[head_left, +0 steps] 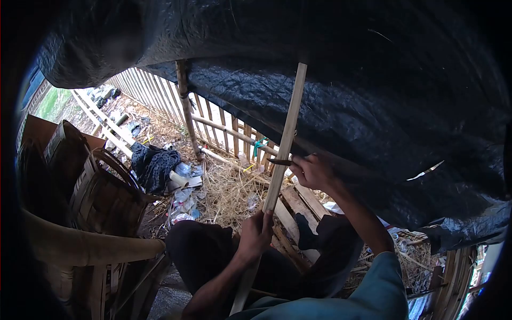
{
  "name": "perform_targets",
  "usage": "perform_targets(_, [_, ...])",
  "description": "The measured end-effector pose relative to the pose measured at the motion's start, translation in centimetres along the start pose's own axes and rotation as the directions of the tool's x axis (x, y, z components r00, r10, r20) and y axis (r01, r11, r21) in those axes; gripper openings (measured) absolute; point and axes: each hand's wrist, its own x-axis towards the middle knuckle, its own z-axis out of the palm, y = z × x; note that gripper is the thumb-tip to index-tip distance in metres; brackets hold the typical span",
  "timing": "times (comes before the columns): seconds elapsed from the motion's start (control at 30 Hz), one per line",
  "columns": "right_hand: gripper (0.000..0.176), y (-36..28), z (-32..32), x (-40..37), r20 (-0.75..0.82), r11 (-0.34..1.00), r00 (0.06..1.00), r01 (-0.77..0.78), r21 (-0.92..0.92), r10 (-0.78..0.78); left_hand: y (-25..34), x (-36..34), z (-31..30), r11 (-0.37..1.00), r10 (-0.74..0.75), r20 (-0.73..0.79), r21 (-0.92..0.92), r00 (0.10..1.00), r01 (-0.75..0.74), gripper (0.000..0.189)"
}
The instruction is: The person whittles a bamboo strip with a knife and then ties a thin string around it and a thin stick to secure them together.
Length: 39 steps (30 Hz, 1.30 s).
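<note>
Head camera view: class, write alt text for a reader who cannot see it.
A seated person's left hand holds a long bamboo strip nearly upright while the right hand holds a knife against it. A black tarp hangs overhead; woven baskets stand at left.

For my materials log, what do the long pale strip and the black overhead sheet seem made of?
Long pale strip: probably split bamboo, bare and matte, straight-grained. Black overhead sheet: likely plastic tarpaulin, crinkled with faint sheen.
</note>
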Motion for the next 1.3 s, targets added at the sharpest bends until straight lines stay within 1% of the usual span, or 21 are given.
perform_targets(0.03, [0.026,-0.2,0.1,-0.3,0.011,0.996,0.997,0.081,0.023,-0.081,0.0,0.0,0.0,1.0,0.001,-0.009,0.016,1.0,-0.001,0.038])
perform_targets(0.07, [0.03,-0.2,-0.1,-0.1,0.054,0.998,0.996,0.07,-0.002,-0.069,-0.1,0.0,0.1,0.999,0.003,-0.018,0.033,1.0,-0.002,0.038])
perform_targets(0.1, [0.03,0.7,0.2,0.3,-0.001,0.999,1.0,-0.019,-0.05,0.019,-0.2,0.0,0.2,0.999,0.002,-0.025,0.05,1.0,-0.001,0.038])
perform_targets(0.17, [0.029,3.7,0.6,1.9,-0.12,0.97,0.974,-0.207,-0.123,0.193,-0.3,-0.3,0.5,0.986,0.103,-0.01,0.132,0.995,-0.1,0.037])
perform_targets(0.2, [0.03,4.5,-0.6,2.6,-0.106,0.979,0.985,-0.147,-0.141,0.132,-0.4,-0.4,0.6,0.974,0.153,0.001,0.169,0.988,-0.151,0.036])
perform_targets(0.3, [0.032,3.8,-0.4,3.0,-0.104,0.976,0.98,-0.181,-0.119,0.169,-0.6,-0.2,0.2,0.986,0.148,-0.013,0.079,0.989,-0.147,0.035])
perform_targets(0.33, [0.036,3.2,-0.7,3.2,-0.102,0.966,0.968,-0.239,-0.094,0.23,-0.6,0.0,0.3,0.98,0.131,-0.003,0.151,0.991,-0.129,0.035])
perform_targets(0.4, [0.039,4.9,0.8,3.7,-0.205,0.926,0.924,-0.353,-0.136,0.322,0.4,-0.1,0.6,0.984,0.126,0.008,0.13,0.992,-0.126,0.035])
perform_targets(0.43, [0.041,4.2,0.5,4.0,-0.253,0.898,0.893,-0.415,-0.146,0.371,0.6,-0.6,0.7,0.985,0.114,0.018,0.124,0.993,-0.116,0.035])
perform_targets(0.47, [0.047,4.6,-1.2,4.8,-0.255,0.834,0.83,-0.537,-0.125,0.496,0.2,-1.1,1.3,0.961,0.114,0.031,0.25,0.993,-0.118,0.035])
perform_targets(0.5, [0.05,6.3,-1.9,5.4,-0.317,0.812,0.801,-0.567,-0.134,0.507,-0.9,-1.1,1.7,0.958,0.188,0.062,0.206,0.98,-0.197,0.036])
perform_targets(0.57, [0.054,6.8,-3.6,6.2,-0.371,0.901,0.842,-0.433,-0.03,0.393,-1.1,-1.0,1.4,0.986,0.131,0.069,0.094,0.989,-0.137,0.035])
perform_targets(0.67, [0.054,7.9,-3.9,5.6,-0.312,0.9,0.855,-0.435,0.002,0.414,-0.6,-0.8,0.9,0.997,0.079,0.089,-0.023,0.993,-0.077,0.034])
perform_targets(0.77, [0.052,8.9,-2.0,3.7,-0.291,0.87,0.835,-0.493,-0.022,0.466,-0.7,-0.5,0.7,0.998,-0.008,0.081,-0.064,0.997,0.013,0.034])
perform_targets(0.8, [0.053,10.7,0.6,2.5,-0.412,0.898,0.822,-0.44,-0.02,0.393,-1.2,-0.3,0.6,0.998,-0.012,0.075,-0.056,0.997,0.016,0.034])
perform_targets(0.83, [0.054,9.3,1.0,1.5,-0.391,0.883,0.793,-0.441,0.159,0.467,-1.1,-0.3,0.4,0.998,-0.008,0.075,-0.062,0.997,0.013,0.034])
perform_targets(0.9, [0.055,7.2,1.3,0.0,-0.311,0.767,0.74,-0.41,0.494,0.596,-0.7,-0.2,0.3,0.997,0.002,0.076,-0.074,0.997,0.004,0.034])
perform_targets(1.0, [0.053,7.4,3.6,-1.5,-0.094,0.552,0.744,-0.398,0.732,0.662,-0.4,-0.2,0.2,0.982,-0.1,0.117,-0.147,0.988,0.116,0.033])
perform_targets(1.1, [0.051,5.0,1.1,-1.2,0.185,0.153,0.764,-0.348,0.925,0.619,0.4,-0.5,0.2,0.969,-0.133,0.096,-0.198,0.987,0.149,0.035])
perform_targets(1.27, [0.043,3.6,1.9,-0.8,0.14,0.109,0.857,-0.221,0.969,0.495,0.4,-0.4,0.1,0.964,-0.176,0.109,-0.181,0.978,0.194,0.033])
perform_targets(1.3, [0.042,3.5,1.9,-1.0,0.177,0.027,0.864,-0.215,0.976,0.471,0.2,-0.3,0.1,0.963,-0.176,0.108,-0.186,0.978,0.193,0.033])
